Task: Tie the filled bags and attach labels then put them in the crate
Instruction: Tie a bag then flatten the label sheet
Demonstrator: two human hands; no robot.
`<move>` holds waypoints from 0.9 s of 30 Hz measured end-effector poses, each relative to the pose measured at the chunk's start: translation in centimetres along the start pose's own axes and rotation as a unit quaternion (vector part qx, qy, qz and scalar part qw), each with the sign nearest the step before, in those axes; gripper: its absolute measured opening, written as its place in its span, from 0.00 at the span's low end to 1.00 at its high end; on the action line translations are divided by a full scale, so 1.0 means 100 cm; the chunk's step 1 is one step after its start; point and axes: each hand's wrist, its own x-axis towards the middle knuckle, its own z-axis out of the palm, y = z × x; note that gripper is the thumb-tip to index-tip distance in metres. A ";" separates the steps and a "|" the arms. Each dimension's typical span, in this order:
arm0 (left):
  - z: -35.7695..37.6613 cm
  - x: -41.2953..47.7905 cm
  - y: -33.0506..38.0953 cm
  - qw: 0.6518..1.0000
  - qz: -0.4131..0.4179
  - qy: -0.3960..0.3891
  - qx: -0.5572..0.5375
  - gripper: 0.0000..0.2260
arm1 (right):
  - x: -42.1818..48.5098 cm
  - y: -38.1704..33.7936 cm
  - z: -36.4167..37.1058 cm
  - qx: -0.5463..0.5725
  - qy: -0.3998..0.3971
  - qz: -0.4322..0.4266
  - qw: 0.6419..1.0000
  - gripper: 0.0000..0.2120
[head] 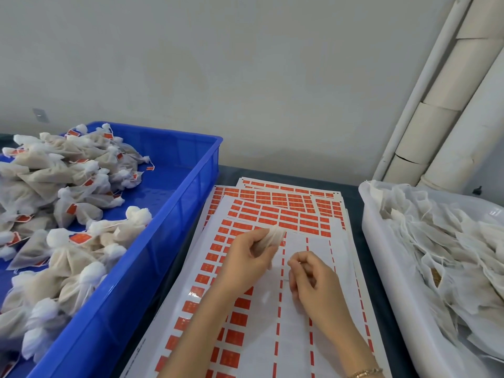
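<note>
My left hand (246,257) grips a small white mesh bag (272,237) by its gathered top, held above the label sheets. Just to its right, my right hand (313,279) has its fingers curled and pinches what looks like the bag's thin string, which is too fine to see clearly. Under both hands lies a stack of white sheets with orange-red labels (240,317); part of the top sheet is peeled bare. The blue crate (174,214) on the left holds several tied, labelled bags (79,241).
A white tub (387,268) at the right is heaped with untied mesh bags (450,255). Cardboard tubes and a white pipe (436,113) lean against the wall behind it. The dark table edge shows between crate and sheets.
</note>
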 end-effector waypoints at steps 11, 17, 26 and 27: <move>0.008 0.002 -0.009 0.979 0.107 -0.047 0.167 0.06 | -0.005 -0.005 0.004 0.101 -0.034 -0.027 0.994 0.06; 0.013 -0.002 -0.007 0.989 0.084 -0.080 0.088 0.08 | -0.001 -0.004 0.002 0.188 0.028 0.007 0.982 0.10; 0.009 -0.006 0.008 0.993 -0.014 -0.077 -0.091 0.09 | 0.005 -0.003 0.003 0.191 0.029 0.073 0.979 0.08; 0.008 -0.005 0.007 0.993 -0.018 -0.077 -0.091 0.09 | 0.005 -0.003 0.003 0.205 0.030 0.082 0.975 0.08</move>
